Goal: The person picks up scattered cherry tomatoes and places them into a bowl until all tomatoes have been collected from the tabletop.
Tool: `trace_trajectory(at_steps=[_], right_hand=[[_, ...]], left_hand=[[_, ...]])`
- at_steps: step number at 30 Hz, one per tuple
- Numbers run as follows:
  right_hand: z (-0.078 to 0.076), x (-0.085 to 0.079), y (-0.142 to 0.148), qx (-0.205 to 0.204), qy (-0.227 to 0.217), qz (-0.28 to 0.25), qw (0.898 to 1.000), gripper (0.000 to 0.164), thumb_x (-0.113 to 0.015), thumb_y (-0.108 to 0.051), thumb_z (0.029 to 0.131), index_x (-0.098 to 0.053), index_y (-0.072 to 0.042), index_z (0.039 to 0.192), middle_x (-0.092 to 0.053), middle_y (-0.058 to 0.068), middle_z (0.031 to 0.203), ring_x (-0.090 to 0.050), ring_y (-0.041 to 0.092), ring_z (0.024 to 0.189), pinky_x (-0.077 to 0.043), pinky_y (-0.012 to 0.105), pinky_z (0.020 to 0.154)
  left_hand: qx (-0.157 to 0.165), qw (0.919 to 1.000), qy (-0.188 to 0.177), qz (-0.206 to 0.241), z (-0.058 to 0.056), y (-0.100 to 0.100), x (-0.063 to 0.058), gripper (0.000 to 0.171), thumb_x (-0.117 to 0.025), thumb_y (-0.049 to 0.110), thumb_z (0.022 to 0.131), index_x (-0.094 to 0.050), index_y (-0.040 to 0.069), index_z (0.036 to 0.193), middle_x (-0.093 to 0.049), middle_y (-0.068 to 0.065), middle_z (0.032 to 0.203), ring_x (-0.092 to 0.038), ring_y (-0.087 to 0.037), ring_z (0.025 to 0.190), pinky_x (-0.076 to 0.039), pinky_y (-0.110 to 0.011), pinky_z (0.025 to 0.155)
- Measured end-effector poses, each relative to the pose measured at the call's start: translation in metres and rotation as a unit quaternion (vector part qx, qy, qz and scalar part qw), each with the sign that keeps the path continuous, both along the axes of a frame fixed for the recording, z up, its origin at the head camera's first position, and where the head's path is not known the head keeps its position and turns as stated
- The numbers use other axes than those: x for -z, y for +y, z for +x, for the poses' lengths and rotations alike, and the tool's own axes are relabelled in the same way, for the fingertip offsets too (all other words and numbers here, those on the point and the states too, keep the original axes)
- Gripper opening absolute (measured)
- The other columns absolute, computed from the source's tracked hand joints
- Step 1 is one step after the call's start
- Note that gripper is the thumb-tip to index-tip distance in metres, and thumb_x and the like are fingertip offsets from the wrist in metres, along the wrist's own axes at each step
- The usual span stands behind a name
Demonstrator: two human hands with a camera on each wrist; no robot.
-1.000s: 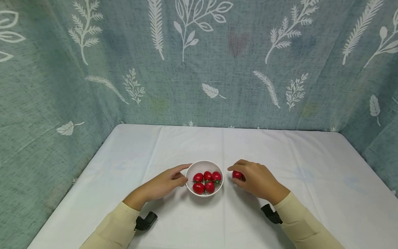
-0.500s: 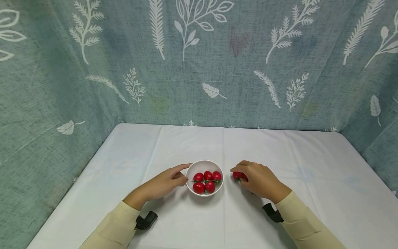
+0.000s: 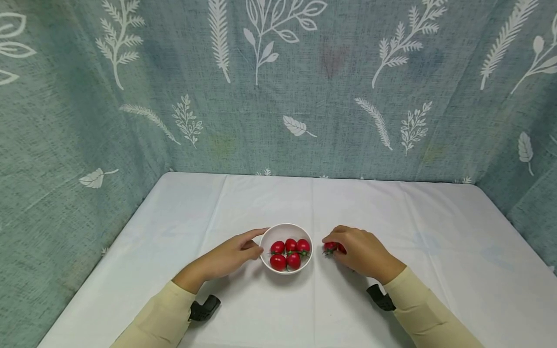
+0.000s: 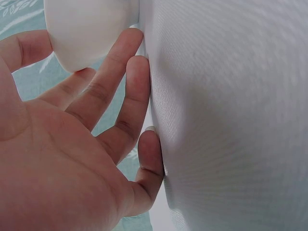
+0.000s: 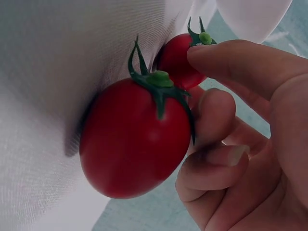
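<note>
A white bowl (image 3: 275, 237) with several red cherry tomatoes (image 3: 277, 263) in it stands on the table in the head view. My left hand (image 3: 226, 257) rests against the bowl's left side, thumb and index finger touching its wall, the fingers spread and only slightly bent. Right of the bowl, my right hand (image 3: 361, 252) pinches a cherry tomato (image 5: 175, 58) between thumb and fingers. That tomato is low against the cloth, its green stalk end showing. A second cherry tomato (image 5: 134, 142) lies close by on the cloth, beside the bent fingers and partly hidden by the hand in the head view.
A white cloth covers the table (image 3: 243, 203). Behind and at both sides hangs a blue-green curtain (image 3: 278, 111) printed with white leaves. Black wrist cameras (image 3: 204, 308) sit under both sleeves.
My right hand has shifted slightly, and the tomatoes at its fingertips have turned, so green stalks now show. The left hand and bowl have stayed put.
</note>
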State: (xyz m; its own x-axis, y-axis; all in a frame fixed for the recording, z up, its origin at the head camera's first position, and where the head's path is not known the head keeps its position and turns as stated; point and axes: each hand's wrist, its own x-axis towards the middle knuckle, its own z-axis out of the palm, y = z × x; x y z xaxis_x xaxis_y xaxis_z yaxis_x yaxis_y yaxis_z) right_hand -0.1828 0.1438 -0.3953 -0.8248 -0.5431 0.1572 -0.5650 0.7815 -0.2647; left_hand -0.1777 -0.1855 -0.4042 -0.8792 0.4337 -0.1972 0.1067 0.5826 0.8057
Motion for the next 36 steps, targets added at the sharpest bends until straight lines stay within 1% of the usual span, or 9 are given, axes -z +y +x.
trace_trajectory(at_steps=[7, 16, 23, 28, 36], right_hand=[[-0.0006, 0.0017, -0.0005, -0.003, 0.006, 0.001, 1.000, 0.027, -0.081, -0.011, 0.082, -0.078, -0.016, 0.108, -0.070, -0.003, 0.103, -0.066, 0.011, 0.085, -0.055, 0.031, 0.071], [-0.0010, 0.0033, -0.0010, -0.006, 0.005, -0.002, 1.000, 0.027, -0.082, -0.013, 0.080, -0.078, -0.018, 0.107, -0.069, -0.006, 0.099, -0.062, 0.008, 0.077, -0.052, 0.028, 0.067], [-0.0006, 0.0024, -0.0009, -0.009, 0.012, 0.001, 1.000, 0.025, -0.082, -0.017, 0.081, -0.077, -0.020, 0.105, -0.066, -0.009, 0.094, -0.053, 0.002, 0.068, -0.045, 0.021, 0.061], [0.0006, 0.0004, -0.0011, -0.012, 0.022, -0.003, 1.000, 0.025, -0.082, -0.019, 0.082, -0.076, -0.020, 0.106, -0.067, -0.007, 0.094, -0.048, 0.001, 0.065, -0.041, 0.019, 0.058], [0.0029, -0.0050, -0.0042, -0.011, 0.041, -0.005, 0.999, 0.025, -0.080, -0.024, 0.084, -0.076, -0.021, 0.109, -0.066, -0.007, 0.094, -0.045, -0.001, 0.064, -0.039, 0.018, 0.055]], left_hand=[[0.002, 1.0000, -0.001, 0.003, -0.0005, -0.0002, -0.0005, 0.054, -0.053, 0.032, 0.103, -0.039, 0.023, 0.154, -0.071, -0.001, 0.107, -0.063, -0.017, 0.102, -0.044, -0.040, 0.089], [0.005, 1.0000, 0.002, -0.003, -0.0003, -0.0009, -0.0008, 0.054, -0.052, 0.033, 0.104, -0.038, 0.023, 0.155, -0.070, 0.000, 0.108, -0.062, -0.016, 0.103, -0.044, -0.040, 0.090], [0.006, 1.0000, 0.002, -0.001, -0.0011, -0.0017, 0.0003, 0.054, -0.053, 0.033, 0.103, -0.039, 0.024, 0.154, -0.070, -0.001, 0.108, -0.061, -0.016, 0.102, -0.044, -0.038, 0.087], [0.005, 1.0000, 0.000, 0.001, -0.0011, -0.0016, 0.0006, 0.054, -0.053, 0.034, 0.103, -0.038, 0.024, 0.155, -0.070, -0.001, 0.108, -0.061, -0.016, 0.103, -0.044, -0.039, 0.088], [0.000, 1.0000, -0.005, -0.001, -0.0009, -0.0003, 0.0005, 0.054, -0.053, 0.033, 0.104, -0.038, 0.022, 0.155, -0.070, 0.000, 0.109, -0.061, -0.016, 0.103, -0.044, -0.040, 0.090]])
